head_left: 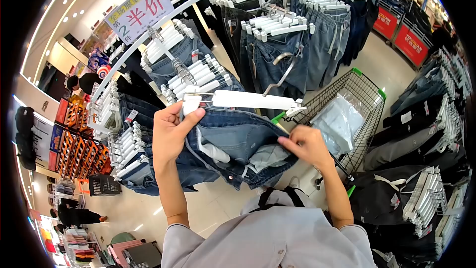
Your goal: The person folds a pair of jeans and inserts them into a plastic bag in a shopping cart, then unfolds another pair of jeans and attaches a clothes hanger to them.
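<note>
A pair of blue denim jeans point(233, 131) hangs before me with its waist gaping, so the pale pocket linings show inside. Above it runs a white clip hanger point(253, 100) with a metal hook. My left hand point(173, 126) is closed on the hanger's left clip, thumb in front, at the jeans' waistband. At the other side, my right hand point(308, 145) pinches the waistband's right end. The hanger's right clip point(297, 108) sits above that hand, apparently apart from the denim. The fingers behind the fabric are partly hidden.
A curved rack holds several jeans on white hangers point(198, 77), under a half-price sign point(140, 11). To the right stands a shopping cart point(369, 104) containing a plastic-wrapped light-blue item point(338, 121). Dark trousers point(377, 196) hang at far right. A black basket point(104, 185) stands left.
</note>
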Tool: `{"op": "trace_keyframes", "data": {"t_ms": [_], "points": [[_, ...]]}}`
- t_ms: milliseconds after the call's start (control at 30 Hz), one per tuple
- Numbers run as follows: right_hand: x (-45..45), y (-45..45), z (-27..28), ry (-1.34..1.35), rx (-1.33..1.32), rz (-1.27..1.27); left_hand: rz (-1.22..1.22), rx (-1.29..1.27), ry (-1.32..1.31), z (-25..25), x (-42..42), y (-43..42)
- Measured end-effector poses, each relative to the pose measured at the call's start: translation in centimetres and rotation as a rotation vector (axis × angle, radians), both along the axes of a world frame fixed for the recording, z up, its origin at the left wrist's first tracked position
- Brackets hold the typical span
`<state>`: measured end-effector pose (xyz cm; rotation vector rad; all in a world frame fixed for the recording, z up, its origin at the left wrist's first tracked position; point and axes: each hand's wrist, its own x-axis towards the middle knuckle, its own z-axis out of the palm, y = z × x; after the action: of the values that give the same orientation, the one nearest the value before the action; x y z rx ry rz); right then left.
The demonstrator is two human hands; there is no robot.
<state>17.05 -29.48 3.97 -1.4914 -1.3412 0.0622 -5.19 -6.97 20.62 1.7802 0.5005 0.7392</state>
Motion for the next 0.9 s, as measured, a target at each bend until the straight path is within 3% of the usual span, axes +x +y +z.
{"op": "trace_keyframes", "data": {"t_ms": [100,167,267,333,367,467,500,633,833,900], "points": [[0.0,0.2,-1.2,0.058,-0.108,-0.241,-0.040,-0.007,-0.008,-0.6,-0.1,0.7],[-0.2,1.8,-3.5,0.180,-0.026,-0.196,-0.031,-0.037,-0.050,-0.7,0.3,0.5],[0.9,2.9,-6.3,0.336,-0.153,-0.078,-0.056,-0.040,-0.058,-1.0,0.6,0.7],[1.6,2.6,-5.2,0.441,-0.177,-0.029,-0.065,-0.029,-0.054,-1.0,0.4,1.1],[1.7,2.1,-4.6,0.793,-0.169,-0.068,-0.068,-0.026,-0.055,-1.2,0.2,1.5],[5.1,1.6,-4.2,0.943,-0.116,0.004,-0.085,-0.072,-0.104,-2.2,-0.8,3.4],[4.7,1.2,-0.7,1.069,-0.106,-0.038,-0.087,-0.074,-0.105,-2.5,-0.9,4.0],[6.8,1.1,1.9,0.938,-0.155,0.122,-0.127,-0.213,-0.159,-3.8,-1.4,5.7],[6.6,-0.1,6.6,0.480,-0.195,0.261,-0.110,-0.327,-0.257,-5.3,-2.8,7.5],[6.4,-0.4,8.0,0.495,-0.228,0.320,-0.107,-0.331,-0.238,-6.2,-3.6,8.4]]}}
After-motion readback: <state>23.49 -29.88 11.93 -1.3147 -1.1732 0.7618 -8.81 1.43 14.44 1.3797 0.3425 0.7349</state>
